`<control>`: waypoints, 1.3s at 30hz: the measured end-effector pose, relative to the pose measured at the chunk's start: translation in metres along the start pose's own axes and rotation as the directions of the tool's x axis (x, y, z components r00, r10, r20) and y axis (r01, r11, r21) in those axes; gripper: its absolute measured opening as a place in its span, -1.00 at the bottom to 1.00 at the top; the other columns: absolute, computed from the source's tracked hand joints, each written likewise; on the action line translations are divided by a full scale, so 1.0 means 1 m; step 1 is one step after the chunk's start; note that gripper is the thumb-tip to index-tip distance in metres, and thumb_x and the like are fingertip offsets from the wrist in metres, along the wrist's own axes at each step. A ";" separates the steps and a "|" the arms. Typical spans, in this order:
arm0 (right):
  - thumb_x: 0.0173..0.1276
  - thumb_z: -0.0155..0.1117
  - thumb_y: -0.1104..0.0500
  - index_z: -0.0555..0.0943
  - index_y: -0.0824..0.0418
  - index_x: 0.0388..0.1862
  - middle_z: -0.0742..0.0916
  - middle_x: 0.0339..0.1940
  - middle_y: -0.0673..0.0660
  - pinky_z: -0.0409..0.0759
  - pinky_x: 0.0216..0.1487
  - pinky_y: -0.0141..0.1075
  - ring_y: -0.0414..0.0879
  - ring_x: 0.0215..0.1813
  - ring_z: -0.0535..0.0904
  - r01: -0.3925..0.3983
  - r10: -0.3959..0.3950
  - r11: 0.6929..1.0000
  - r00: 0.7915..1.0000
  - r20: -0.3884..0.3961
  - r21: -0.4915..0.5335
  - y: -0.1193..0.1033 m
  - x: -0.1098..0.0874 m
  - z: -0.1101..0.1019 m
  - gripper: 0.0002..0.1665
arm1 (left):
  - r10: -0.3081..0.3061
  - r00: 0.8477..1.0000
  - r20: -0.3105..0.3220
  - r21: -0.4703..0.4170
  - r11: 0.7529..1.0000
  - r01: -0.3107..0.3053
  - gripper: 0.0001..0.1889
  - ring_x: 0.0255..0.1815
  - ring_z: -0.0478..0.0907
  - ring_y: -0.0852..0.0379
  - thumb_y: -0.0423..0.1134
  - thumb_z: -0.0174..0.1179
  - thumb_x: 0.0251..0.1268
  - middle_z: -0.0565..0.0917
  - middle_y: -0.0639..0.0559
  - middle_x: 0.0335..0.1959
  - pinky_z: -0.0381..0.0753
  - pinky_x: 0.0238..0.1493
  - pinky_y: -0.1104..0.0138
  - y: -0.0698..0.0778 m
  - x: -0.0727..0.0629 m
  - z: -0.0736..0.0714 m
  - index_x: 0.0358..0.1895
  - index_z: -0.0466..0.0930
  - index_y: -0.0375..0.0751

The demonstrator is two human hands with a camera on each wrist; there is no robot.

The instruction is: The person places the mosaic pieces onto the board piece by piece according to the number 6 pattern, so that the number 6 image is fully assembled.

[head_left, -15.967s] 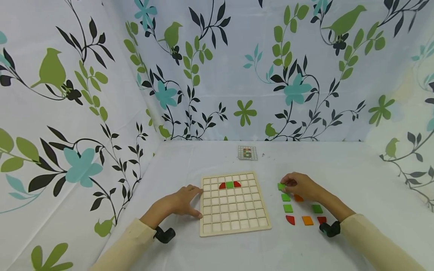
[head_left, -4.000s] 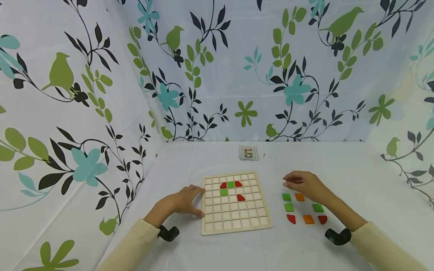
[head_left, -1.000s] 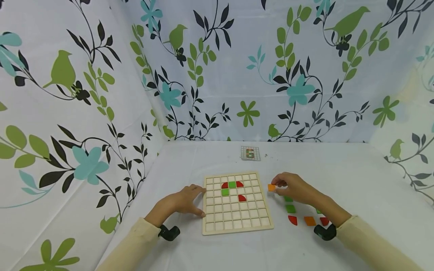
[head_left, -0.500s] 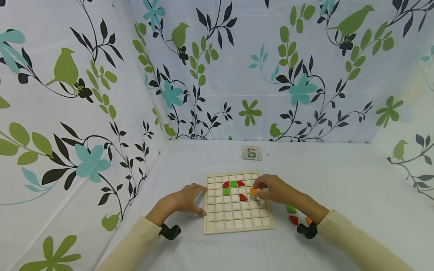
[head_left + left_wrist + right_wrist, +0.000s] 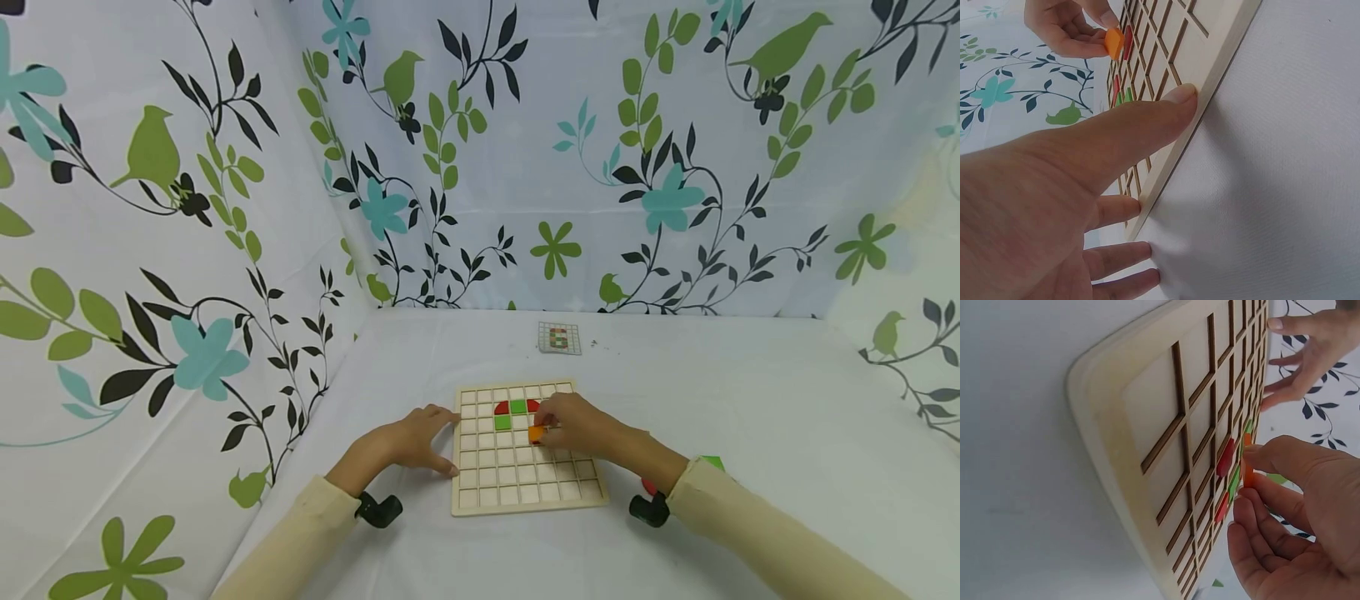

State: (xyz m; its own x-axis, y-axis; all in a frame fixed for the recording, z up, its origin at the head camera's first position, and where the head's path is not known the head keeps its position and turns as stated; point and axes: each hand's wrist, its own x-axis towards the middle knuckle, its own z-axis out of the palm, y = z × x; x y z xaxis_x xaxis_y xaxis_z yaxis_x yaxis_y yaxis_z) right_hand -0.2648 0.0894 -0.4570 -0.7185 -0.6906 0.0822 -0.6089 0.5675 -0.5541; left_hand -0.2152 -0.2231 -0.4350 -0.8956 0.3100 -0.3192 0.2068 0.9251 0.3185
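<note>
My right hand (image 5: 573,425) pinches an orange square tile (image 5: 536,434) between thumb and finger, just over the wooden grid board (image 5: 487,483). In the left wrist view the orange tile (image 5: 1114,44) is tilted beside a red quarter-round piece (image 5: 1128,42). On the board lie a red quarter-round piece (image 5: 502,408), a green square tile (image 5: 517,407), another red piece (image 5: 533,406) partly behind my fingers, and a second green tile (image 5: 502,422) below. My left hand (image 5: 408,442) rests with thumb and fingertips at the board's left edge, fingers spread.
A small card (image 5: 558,338) with a coloured grid pattern lies behind the board on the white cloth. To the right, a green tile (image 5: 712,461) and a red piece (image 5: 648,486) peek out around my right sleeve, which covers other loose pieces. A patterned curtain (image 5: 555,167) hangs behind.
Since the oldest frame, a green tile and a red piece have joined the board. In the last second my right hand has carried the orange tile left over the board; my left hand stays put.
</note>
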 end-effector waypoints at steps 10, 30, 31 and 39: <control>0.39 0.49 0.28 0.77 0.30 -0.09 0.74 -0.14 0.10 0.70 0.03 -0.17 -0.10 -0.08 0.59 0.018 -0.013 0.992 0.999 0.040 -0.125 -0.012 0.014 0.005 -0.85 | -0.007 1.000 0.003 0.006 1.000 0.007 -0.03 0.63 0.23 -0.21 0.13 0.59 0.15 0.32 -0.15 0.60 0.41 0.49 -0.21 0.001 0.000 0.000 0.60 0.34 -0.05; 0.37 0.51 0.29 0.76 0.30 -0.11 0.74 -0.19 0.09 0.68 -0.06 -0.24 -0.14 -0.18 0.56 0.056 -0.041 0.990 0.993 0.111 -0.131 -0.017 0.019 0.003 -0.85 | 0.002 1.000 -0.003 0.017 1.000 -0.002 -0.01 0.62 0.25 -0.19 0.15 0.59 0.14 0.34 -0.14 0.58 0.42 0.49 -0.18 -0.002 0.000 0.002 0.60 0.32 -0.05; 0.37 0.51 0.29 0.76 0.29 -0.11 0.74 -0.19 0.09 0.69 -0.04 -0.23 -0.14 -0.17 0.56 0.046 -0.032 0.991 0.993 0.115 -0.127 -0.018 0.020 0.003 -0.84 | 0.004 1.000 -0.003 0.020 1.000 -0.004 -0.01 0.62 0.25 -0.20 0.15 0.59 0.14 0.34 -0.14 0.58 0.42 0.49 -0.18 -0.002 0.001 0.002 0.60 0.32 -0.05; 0.39 0.50 0.27 0.73 0.26 -0.10 0.71 -0.16 0.08 0.68 0.00 -0.20 -0.10 -0.11 0.59 0.030 -0.013 0.992 0.990 0.138 -0.126 -0.019 0.024 0.006 -0.85 | 0.004 1.000 -0.005 0.023 1.000 -0.004 -0.01 0.61 0.25 -0.20 0.15 0.59 0.15 0.34 -0.14 0.58 0.42 0.49 -0.17 -0.002 0.000 0.001 0.61 0.32 -0.05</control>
State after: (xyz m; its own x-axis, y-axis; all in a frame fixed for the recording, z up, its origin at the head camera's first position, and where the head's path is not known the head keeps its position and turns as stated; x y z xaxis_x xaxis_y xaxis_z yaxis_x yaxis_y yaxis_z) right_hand -0.2689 0.0594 -0.4494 -0.6574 -0.7531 -0.0258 -0.6680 0.5983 -0.4425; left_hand -0.2152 -0.2246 -0.4365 -0.8967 0.3128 -0.3132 0.2196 0.9287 0.2989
